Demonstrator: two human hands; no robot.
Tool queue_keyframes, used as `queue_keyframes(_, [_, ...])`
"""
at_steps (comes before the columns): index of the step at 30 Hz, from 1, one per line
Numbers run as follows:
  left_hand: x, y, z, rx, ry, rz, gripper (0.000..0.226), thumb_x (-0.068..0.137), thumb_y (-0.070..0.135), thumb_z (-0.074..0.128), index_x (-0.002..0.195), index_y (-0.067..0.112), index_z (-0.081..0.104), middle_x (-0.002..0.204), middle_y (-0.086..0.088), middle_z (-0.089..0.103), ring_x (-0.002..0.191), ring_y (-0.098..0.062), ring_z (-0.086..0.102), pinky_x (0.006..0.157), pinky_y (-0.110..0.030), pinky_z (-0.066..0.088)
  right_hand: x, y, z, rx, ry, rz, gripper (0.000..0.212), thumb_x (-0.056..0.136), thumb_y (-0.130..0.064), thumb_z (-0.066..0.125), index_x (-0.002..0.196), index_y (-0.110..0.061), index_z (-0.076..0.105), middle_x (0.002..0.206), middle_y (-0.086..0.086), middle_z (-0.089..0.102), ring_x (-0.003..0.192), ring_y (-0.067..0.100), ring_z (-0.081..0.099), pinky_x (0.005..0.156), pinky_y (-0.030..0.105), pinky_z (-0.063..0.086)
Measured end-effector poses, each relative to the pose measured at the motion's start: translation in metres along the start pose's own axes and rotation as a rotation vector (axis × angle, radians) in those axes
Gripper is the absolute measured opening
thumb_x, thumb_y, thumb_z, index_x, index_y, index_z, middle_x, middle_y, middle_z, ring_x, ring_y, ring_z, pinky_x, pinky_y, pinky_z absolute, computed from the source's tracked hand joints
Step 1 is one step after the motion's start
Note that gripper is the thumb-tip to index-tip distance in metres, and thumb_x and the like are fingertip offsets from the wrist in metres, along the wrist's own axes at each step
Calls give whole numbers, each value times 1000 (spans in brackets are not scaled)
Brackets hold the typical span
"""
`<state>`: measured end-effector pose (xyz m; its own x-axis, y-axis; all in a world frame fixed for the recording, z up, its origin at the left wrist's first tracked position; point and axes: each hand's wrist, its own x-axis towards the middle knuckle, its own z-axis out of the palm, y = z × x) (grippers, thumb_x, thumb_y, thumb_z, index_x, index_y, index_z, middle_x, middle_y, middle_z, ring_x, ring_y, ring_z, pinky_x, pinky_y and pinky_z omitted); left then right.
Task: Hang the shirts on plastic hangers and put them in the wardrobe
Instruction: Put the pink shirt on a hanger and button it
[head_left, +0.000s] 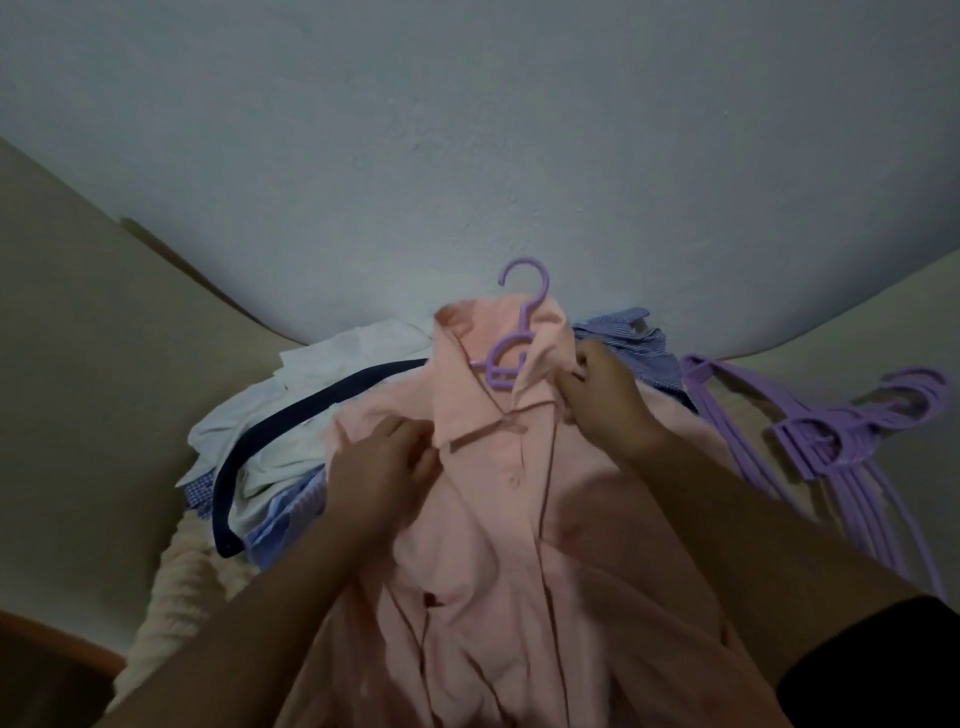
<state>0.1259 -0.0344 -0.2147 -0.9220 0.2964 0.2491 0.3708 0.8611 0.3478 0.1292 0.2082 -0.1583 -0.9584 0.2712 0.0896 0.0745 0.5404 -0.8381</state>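
Pink shirt (498, 499): spread over the bed's clothes pile, purple hanger (511, 340) poking from the collar.
Left hand (382, 475): pinching the placket.
Right hand (605, 397): gripping the collar (spare hangers (810, 431) at right edge).

No legible text, label, brand, number or sign appears anywhere — neither on the garments nor on the hangers — so nothing can be read.

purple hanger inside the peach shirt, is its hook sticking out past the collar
Yes, the purple hanger's hook rises above the peach shirt's collar against the wall.
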Motion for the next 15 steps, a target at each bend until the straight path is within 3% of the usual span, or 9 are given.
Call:
queue_keyframes(4, [57,-16,-19,46,14,-26,30,91,36,55,119,28,60,119,1,59,100,-23,61,73,-33,48,45,-34,-2,56,144,-70,28,90,-10,52,74,-25,36,75,-3,51,66,10,47,60,28,36])
queue_keyframes(7, [82,-24,-22,36,-57,-12,38,92,29,56,128,17,55,130,-4,56,118,-23,51,90,-35,44,73,-34,5,137,172,4,16,89,-8,49,80,-20,43,88,13,60,77,25,59,67,36,49])
queue_keyframes(9, [81,-22,-16,36,-129,12,37,92,27,54,124,9,58,127,-10,58,120,-27,50,95,-35,41,79,-21,12,84,149,70,9,87,-5,47,93,-11,50,97,15,61,90,29,59,76,39,48])
queue_keyframes(12, [72,-22,1,84,-149,58,46,83,33,41,111,5,66,115,-15,64,109,-32,55,95,-35,38,67,-2,18,108,79,130,35,85,3,48,119,-5,52,112,8,58,97,18,54,68,19,43])
queue_keyframes(15, [64,-22,16,91,-69,83,45,83,30,37,105,7,70,108,-12,68,102,-31,57,95,-37,37,46,14,17,129,104,89,45,84,7,48,128,-6,48,120,5,54,107,13,50,64,7,38])
